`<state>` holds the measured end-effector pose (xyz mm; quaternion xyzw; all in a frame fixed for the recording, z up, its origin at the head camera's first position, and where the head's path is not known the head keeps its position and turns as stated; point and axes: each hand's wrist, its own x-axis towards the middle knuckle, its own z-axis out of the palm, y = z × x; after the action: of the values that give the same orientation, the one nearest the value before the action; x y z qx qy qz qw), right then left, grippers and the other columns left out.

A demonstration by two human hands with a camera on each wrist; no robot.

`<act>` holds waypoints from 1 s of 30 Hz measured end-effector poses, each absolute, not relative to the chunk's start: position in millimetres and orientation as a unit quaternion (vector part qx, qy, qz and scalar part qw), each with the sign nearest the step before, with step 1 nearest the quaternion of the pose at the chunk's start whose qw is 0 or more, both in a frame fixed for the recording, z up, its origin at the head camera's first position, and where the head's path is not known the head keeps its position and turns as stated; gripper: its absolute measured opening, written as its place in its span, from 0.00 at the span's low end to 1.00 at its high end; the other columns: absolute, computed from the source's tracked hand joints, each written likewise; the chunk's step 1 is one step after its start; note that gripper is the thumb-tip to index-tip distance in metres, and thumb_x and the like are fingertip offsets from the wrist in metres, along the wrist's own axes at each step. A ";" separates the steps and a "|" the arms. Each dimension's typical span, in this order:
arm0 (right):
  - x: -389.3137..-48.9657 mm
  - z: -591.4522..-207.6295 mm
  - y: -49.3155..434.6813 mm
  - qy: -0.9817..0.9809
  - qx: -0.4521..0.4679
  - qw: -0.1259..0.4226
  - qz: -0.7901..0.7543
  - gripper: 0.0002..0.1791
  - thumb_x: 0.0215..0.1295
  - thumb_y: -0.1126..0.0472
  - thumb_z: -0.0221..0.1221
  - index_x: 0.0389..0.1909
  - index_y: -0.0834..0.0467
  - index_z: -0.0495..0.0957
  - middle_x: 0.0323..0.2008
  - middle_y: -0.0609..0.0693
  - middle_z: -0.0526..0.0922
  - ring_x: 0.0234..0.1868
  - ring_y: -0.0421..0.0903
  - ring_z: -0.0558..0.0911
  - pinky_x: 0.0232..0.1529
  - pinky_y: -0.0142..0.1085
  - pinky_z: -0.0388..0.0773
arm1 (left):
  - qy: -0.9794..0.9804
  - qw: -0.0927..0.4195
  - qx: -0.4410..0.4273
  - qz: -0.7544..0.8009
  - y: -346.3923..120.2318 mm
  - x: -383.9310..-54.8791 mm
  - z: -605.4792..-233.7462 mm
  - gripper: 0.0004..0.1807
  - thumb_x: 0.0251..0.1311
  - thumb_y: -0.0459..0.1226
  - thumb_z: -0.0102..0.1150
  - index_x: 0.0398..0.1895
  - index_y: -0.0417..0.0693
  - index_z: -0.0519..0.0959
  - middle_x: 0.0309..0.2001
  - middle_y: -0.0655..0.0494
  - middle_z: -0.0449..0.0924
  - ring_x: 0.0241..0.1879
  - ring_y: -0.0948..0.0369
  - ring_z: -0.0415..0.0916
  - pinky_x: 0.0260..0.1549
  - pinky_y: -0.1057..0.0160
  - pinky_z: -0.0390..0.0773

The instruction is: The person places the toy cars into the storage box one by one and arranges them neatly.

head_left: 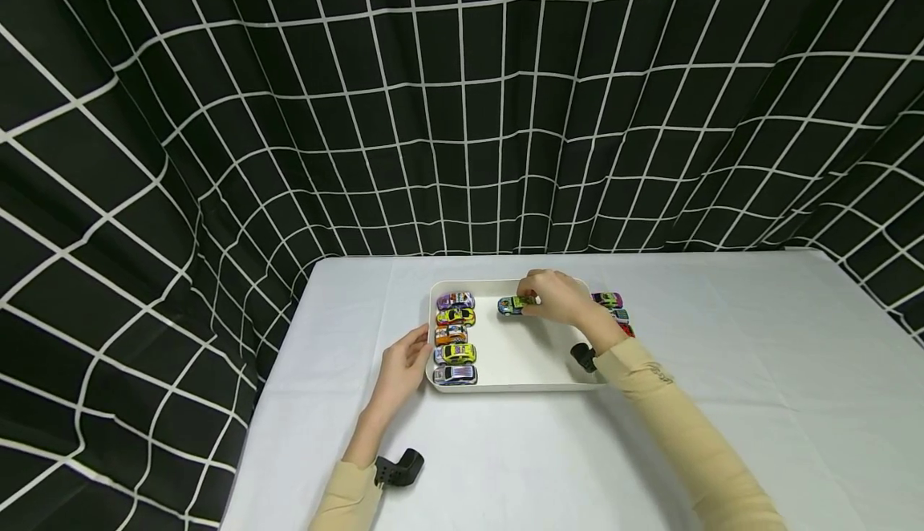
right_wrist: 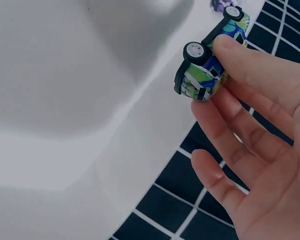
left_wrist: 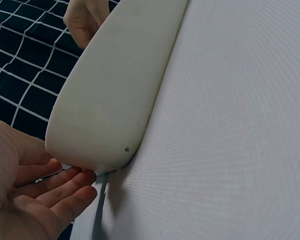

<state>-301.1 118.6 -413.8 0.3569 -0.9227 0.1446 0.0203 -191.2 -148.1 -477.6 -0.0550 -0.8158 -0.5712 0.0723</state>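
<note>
- Head view: right hand (head_left: 554, 297) at 1 o'clock of the white tray (head_left: 523, 366) centre, pinching the green-and-blue toy car (head_left: 509, 306).
- That car is inside the tray outline, near 12 o'clock; cannot tell if its wheels touch the floor.
- Relative to grip, right wrist view: car at 11 o'clock of the palm, out at the fingertips. Long axis runs 1 to 7 o'clock. Thumb on the side between two wheels, fingertips on the opposite side; lower end sticks out past the grip.
- Left hand (head_left: 404, 362): fingers spread, tips touching the tray's outer wall at 8 to 9 o'clock.
- Five parked cars (head_left: 451, 334) stacked in a column inside, 9 o'clock end.
- More cars (head_left: 608, 300) outside the tray, 2 to 3 o'clock, partly hidden by the right arm.
- All on a white-covered table (head_left: 476, 451).
</note>
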 end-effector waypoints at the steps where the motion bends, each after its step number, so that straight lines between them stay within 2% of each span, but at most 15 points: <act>1: -302.4 -415.3 116.3 -0.924 0.356 0.022 0.141 0.07 0.47 0.63 0.69 0.27 0.56 0.80 0.26 0.47 0.76 0.26 0.41 0.71 0.26 0.35 0.72 | -0.815 0.073 -0.055 -0.572 -148.1 -191.0 -477.6 0.20 0.62 0.26 0.51 0.58 0.27 0.68 0.49 0.34 0.75 0.48 0.46 0.76 0.50 0.64 0.77; 10: -311.5 -429.6 98.9 -0.937 0.329 0.034 0.113 0.07 0.48 0.63 0.69 0.29 0.57 0.82 0.26 0.47 0.77 0.25 0.43 0.72 0.29 0.39 0.74 | -0.812 0.074 -0.063 -0.576 -147.6 -190.2 -476.6 0.20 0.62 0.26 0.51 0.57 0.26 0.67 0.49 0.32 0.75 0.47 0.46 0.76 0.50 0.62 0.77; 17: -312.8 -433.8 91.3 -0.938 0.323 0.062 0.106 0.06 0.47 0.64 0.68 0.27 0.57 0.81 0.26 0.48 0.77 0.27 0.45 0.76 0.35 0.44 0.78 | -0.820 0.080 -0.057 -0.564 -147.2 -188.7 -473.6 0.20 0.62 0.26 0.51 0.56 0.26 0.69 0.48 0.34 0.76 0.47 0.47 0.77 0.49 0.64 0.78; 24: -313.2 -436.7 84.9 -0.945 0.306 0.068 0.092 0.09 0.49 0.63 0.68 0.34 0.57 0.83 0.30 0.50 0.80 0.30 0.49 0.79 0.38 0.46 0.78 | -0.818 0.081 -0.064 -0.565 -147.5 -189.0 -474.6 0.20 0.62 0.25 0.50 0.56 0.25 0.68 0.48 0.33 0.76 0.46 0.47 0.77 0.49 0.64 0.78; 30: -313.0 -440.0 82.3 -0.947 0.300 0.084 0.080 0.11 0.48 0.63 0.68 0.35 0.58 0.83 0.32 0.52 0.81 0.30 0.51 0.80 0.37 0.45 0.79 | -0.818 0.080 -0.063 -0.567 -147.5 -189.1 -474.7 0.20 0.62 0.26 0.51 0.57 0.26 0.68 0.48 0.33 0.76 0.47 0.47 0.77 0.49 0.65 0.78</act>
<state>-313.0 82.3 -440.0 0.2998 -0.9470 0.0799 0.0836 -189.1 -147.5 -474.7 -0.0629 -0.8176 -0.5668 0.0797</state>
